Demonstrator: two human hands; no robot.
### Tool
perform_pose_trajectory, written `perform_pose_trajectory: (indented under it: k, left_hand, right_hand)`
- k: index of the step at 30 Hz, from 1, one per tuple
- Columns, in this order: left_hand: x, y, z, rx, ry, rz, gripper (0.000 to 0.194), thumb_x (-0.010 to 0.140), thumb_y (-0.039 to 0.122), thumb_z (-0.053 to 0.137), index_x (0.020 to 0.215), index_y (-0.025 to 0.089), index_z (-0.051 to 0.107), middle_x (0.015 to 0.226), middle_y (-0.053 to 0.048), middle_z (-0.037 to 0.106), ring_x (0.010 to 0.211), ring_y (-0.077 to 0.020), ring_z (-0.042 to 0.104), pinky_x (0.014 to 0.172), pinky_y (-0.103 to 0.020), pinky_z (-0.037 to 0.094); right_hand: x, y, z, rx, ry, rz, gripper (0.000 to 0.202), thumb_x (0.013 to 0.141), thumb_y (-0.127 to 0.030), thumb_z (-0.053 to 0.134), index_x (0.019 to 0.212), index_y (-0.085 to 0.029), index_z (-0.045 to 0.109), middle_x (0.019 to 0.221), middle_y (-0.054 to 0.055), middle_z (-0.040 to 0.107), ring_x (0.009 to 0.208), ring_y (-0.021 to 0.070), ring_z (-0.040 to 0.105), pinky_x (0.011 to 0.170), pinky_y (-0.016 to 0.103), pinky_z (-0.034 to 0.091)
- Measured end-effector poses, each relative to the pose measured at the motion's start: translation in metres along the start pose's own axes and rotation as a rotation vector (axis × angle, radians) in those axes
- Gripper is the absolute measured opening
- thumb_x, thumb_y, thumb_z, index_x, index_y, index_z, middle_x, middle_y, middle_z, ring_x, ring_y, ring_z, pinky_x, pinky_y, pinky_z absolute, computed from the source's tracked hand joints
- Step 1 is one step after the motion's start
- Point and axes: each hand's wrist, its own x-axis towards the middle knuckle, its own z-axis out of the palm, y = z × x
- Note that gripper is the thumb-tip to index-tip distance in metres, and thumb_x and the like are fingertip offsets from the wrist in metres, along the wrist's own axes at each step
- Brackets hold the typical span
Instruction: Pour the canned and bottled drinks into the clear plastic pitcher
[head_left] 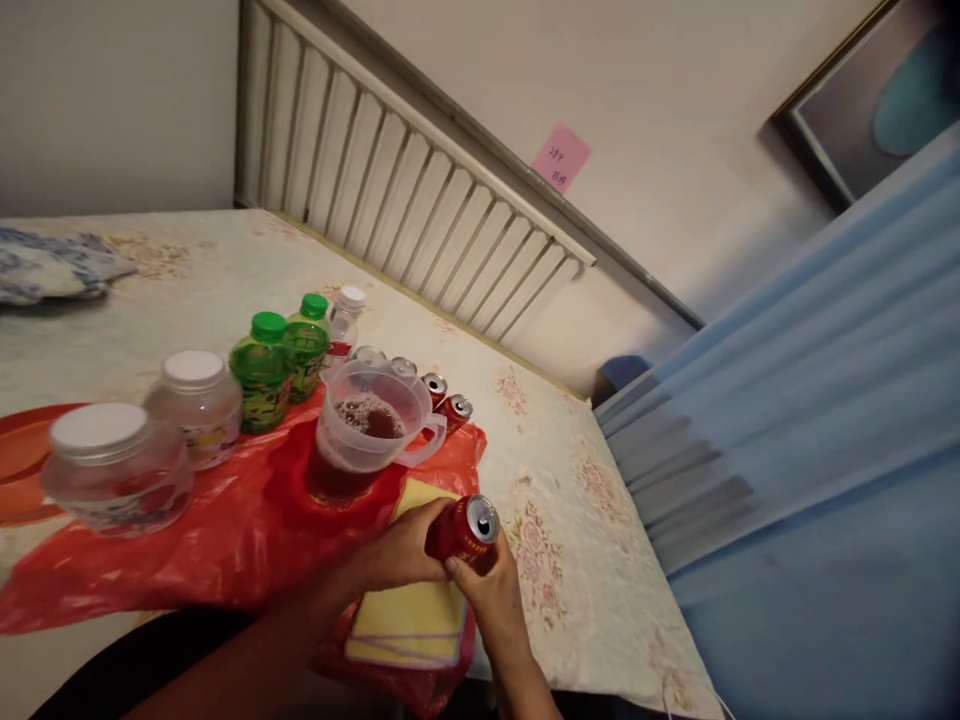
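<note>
A red soda can (465, 532) with its top opened is held between both hands over a folded yellow cloth (409, 625). My left hand (405, 545) wraps round the can's left side. On the right side, my right hand (495, 590) grips it, with the thumb across the front. Just beyond the hands stands a clear plastic measuring jug (349, 440), partly filled with a dark, foamy drink. Behind the jug's handle are two more red cans (456, 410) with opened tops, and further can tops show partly hidden by the jug.
Green-capped bottles (261, 375), a white-capped bottle (346, 315) and two white-lidded jars (112, 470) stand left of the jug. A red plastic sheet (225, 540) lies under many items. Radiator (390, 170) behind; blue curtain (810, 420) at right.
</note>
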Motion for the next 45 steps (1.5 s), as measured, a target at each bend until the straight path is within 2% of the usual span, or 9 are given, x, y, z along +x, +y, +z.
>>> perform_pose_trajectory:
  k: [4,8,11,14,18,23,29,36,45]
  left_hand:
    - [0.008,-0.003,0.005,-0.027,-0.013,0.025,0.068,0.062,0.017,0.074,0.126,0.019,0.051,0.125,-0.005,0.063,0.104,-0.0235,0.060,0.100,-0.036,0.046]
    - [0.015,-0.010,0.007,-0.074,-0.022,-0.016,0.082,0.063,0.020,0.075,0.138,0.020,0.042,0.142,-0.008,0.051,0.124,-0.0286,0.050,0.109,-0.040,0.038]
    - [0.019,-0.017,0.005,-0.101,0.012,-0.100,0.090,0.061,0.016,0.072,0.143,0.022,0.035,0.150,-0.011,0.042,0.134,-0.0306,0.042,0.108,-0.042,0.039]
    - [0.021,-0.022,0.003,-0.072,0.049,-0.160,0.084,0.063,0.015,0.068,0.141,0.022,0.038,0.144,-0.013,0.049,0.129,-0.0294,0.048,0.102,-0.042,0.043]
    - [0.022,-0.025,0.001,-0.047,0.028,-0.190,0.064,0.068,0.018,0.063,0.131,0.018,0.050,0.127,-0.012,0.062,0.106,-0.0226,0.061,0.093,-0.037,0.048]
    - [0.021,-0.029,0.001,-0.032,0.025,-0.184,0.052,0.071,0.023,0.061,0.122,0.014,0.056,0.110,-0.010,0.066,0.092,-0.0194,0.062,0.086,-0.034,0.052]
    - [0.023,-0.030,-0.001,-0.025,0.030,-0.213,0.048,0.073,0.023,0.059,0.120,0.017,0.056,0.106,-0.008,0.066,0.091,-0.0177,0.062,0.086,-0.033,0.052]
    - [0.023,-0.029,-0.002,-0.002,0.011,-0.241,0.048,0.072,0.024,0.058,0.120,0.015,0.057,0.108,-0.009,0.065,0.092,-0.0192,0.063,0.087,-0.035,0.052]
    - [0.024,-0.021,-0.002,0.032,0.000,-0.274,0.049,0.071,0.023,0.058,0.120,0.016,0.056,0.107,-0.009,0.066,0.092,-0.0199,0.063,0.088,-0.036,0.052]
  right_hand:
    - [0.002,0.003,0.000,-0.068,0.084,0.020,0.064,0.055,-0.016,0.076,0.117,-0.016,0.064,0.105,0.007,0.072,0.096,0.0261,0.068,0.087,0.034,0.054]
    - [0.011,0.011,-0.010,-0.073,0.128,0.025,0.064,0.055,-0.019,0.077,0.117,-0.016,0.064,0.105,0.007,0.072,0.095,0.0260,0.067,0.086,0.034,0.053]
    - [0.027,0.018,-0.024,-0.056,0.173,0.031,0.055,0.057,-0.025,0.078,0.110,-0.017,0.066,0.098,0.006,0.073,0.088,0.0247,0.068,0.080,0.033,0.054]
    - [0.054,0.026,-0.036,-0.042,0.217,0.025,0.053,0.058,-0.028,0.078,0.108,-0.016,0.065,0.095,0.005,0.073,0.084,0.0231,0.067,0.077,0.032,0.053]
    - [0.096,0.045,-0.044,-0.026,0.281,0.025,0.061,0.059,-0.028,0.077,0.116,-0.015,0.062,0.096,0.005,0.072,0.079,0.0213,0.066,0.072,0.030,0.053]
    - [0.142,0.075,-0.042,-0.024,0.333,0.013,0.062,0.057,-0.030,0.076,0.115,-0.014,0.063,0.097,0.007,0.072,0.078,0.0218,0.065,0.070,0.031,0.052]
    - [0.178,0.098,-0.035,-0.033,0.347,-0.014,0.060,0.056,-0.031,0.076,0.111,-0.013,0.063,0.099,0.008,0.071,0.080,0.0217,0.064,0.072,0.031,0.051]
    - [0.196,0.111,-0.026,-0.008,0.342,-0.013,0.068,0.057,-0.033,0.075,0.120,-0.013,0.059,0.101,0.009,0.071,0.081,0.0214,0.065,0.073,0.031,0.052]
    - [0.192,0.116,-0.015,-0.047,0.394,0.028,0.066,0.053,-0.035,0.076,0.114,-0.011,0.063,0.091,0.008,0.073,0.072,0.0205,0.065,0.066,0.030,0.051]
